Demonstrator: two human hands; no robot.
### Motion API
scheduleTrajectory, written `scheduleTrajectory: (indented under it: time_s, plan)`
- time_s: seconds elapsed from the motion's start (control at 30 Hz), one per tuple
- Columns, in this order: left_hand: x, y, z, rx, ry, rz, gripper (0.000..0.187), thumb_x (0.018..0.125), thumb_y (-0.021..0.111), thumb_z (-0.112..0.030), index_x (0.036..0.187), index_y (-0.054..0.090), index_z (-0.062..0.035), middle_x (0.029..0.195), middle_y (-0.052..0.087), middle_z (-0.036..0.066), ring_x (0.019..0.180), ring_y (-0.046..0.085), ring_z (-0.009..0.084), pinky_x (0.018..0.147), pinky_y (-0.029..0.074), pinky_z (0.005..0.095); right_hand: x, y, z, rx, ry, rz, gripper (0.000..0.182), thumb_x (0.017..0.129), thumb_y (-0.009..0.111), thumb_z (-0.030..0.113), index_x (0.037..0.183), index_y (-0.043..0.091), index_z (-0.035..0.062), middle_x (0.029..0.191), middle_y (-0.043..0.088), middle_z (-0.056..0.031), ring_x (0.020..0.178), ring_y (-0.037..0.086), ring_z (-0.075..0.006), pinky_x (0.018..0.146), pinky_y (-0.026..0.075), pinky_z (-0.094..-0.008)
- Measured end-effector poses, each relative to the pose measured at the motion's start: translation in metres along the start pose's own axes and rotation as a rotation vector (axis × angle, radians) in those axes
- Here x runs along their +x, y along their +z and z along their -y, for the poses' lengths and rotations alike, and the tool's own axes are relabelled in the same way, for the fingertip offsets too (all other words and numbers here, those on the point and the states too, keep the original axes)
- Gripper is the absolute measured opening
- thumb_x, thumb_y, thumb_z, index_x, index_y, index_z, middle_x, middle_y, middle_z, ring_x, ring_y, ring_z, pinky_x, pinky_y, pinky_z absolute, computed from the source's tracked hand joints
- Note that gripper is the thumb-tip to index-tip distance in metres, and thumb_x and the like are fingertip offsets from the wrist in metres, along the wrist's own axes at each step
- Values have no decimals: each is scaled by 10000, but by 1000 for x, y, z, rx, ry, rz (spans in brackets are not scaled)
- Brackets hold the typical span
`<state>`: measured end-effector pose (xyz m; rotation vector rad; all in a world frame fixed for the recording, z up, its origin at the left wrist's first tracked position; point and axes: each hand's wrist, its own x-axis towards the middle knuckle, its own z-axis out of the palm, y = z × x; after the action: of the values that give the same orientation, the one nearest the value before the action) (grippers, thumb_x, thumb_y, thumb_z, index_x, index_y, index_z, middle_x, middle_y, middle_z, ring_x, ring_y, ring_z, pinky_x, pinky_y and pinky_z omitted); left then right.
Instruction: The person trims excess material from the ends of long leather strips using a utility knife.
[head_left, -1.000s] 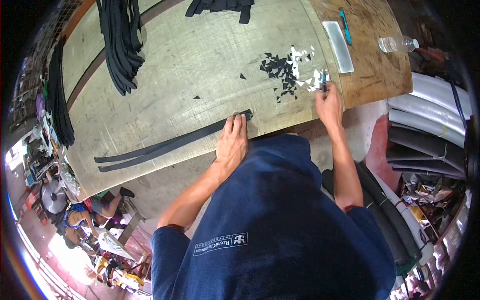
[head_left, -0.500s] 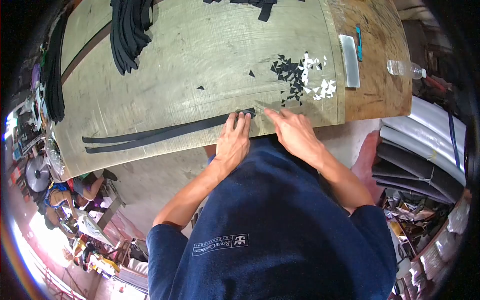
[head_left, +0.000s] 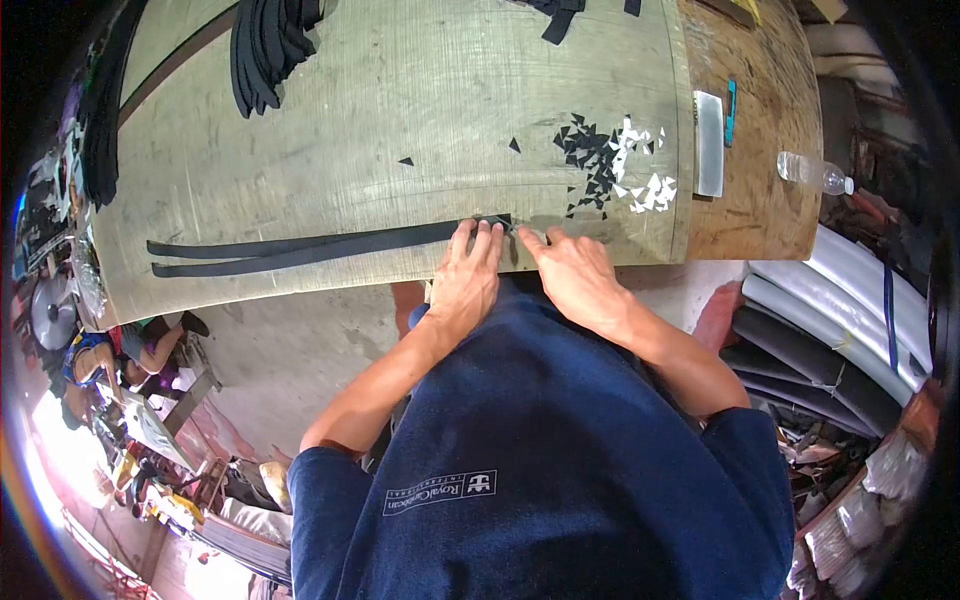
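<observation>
Two long black strips lie along the near edge of the worktable, crossing over each other toward their right end. My left hand presses its fingertips flat on that right end, fingers extended. Just right of the strip end is my right hand, index finger pointing at the tip and the other fingers curled under; whatever they may hold is too small to make out. Small black triangles and white triangles are scattered beyond my right hand.
Bundles of black strips lie at the far left. On the right are a grey block, a teal tool and a plastic bottle. Rolled sheets lie beside the table. A person is at lower left.
The view has shifted slightly. My right hand's index finger has come closer to the strip end, while my left hand stays pressed on the strips.
</observation>
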<state>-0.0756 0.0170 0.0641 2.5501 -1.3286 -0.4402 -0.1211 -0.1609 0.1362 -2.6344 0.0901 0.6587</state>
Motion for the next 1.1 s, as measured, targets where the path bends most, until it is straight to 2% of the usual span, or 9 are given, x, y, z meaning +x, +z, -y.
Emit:
scheduleTrajectory:
  time_s: [0.4,0.77,0.87,1.1]
  plan:
    - [2,0,-2,13,-10,7,589,804,636,-112,1361,489,13,1312,506,160,1262,436,340,945,552,367,5,3,-1,-37,-36,50,474,848,523,40,1319,555,-3,918,659,-239,775,701,-380,677,574,-462]
    - [1,4,-3,-4,-35,61,662,789,652,-121,1403,440,7,1361,471,173,1281,410,372,991,526,378,21,-7,8,-27,-80,138,428,879,510,105,1256,541,-94,903,667,-257,747,707,-376,638,579,-446]
    - [2,0,-5,5,-36,23,583,798,609,-118,1351,505,31,1317,517,167,1260,449,344,1081,417,374,24,-4,7,22,-65,127,426,879,505,102,1254,538,-97,899,667,-260,734,705,-381,624,577,-448]
    - [1,3,-3,78,11,73,620,790,622,-109,1375,474,31,1334,496,169,1262,440,349,1079,424,371,15,19,-6,11,-88,32,456,882,496,102,1305,504,-69,865,655,-273,706,698,-389,594,569,-462]
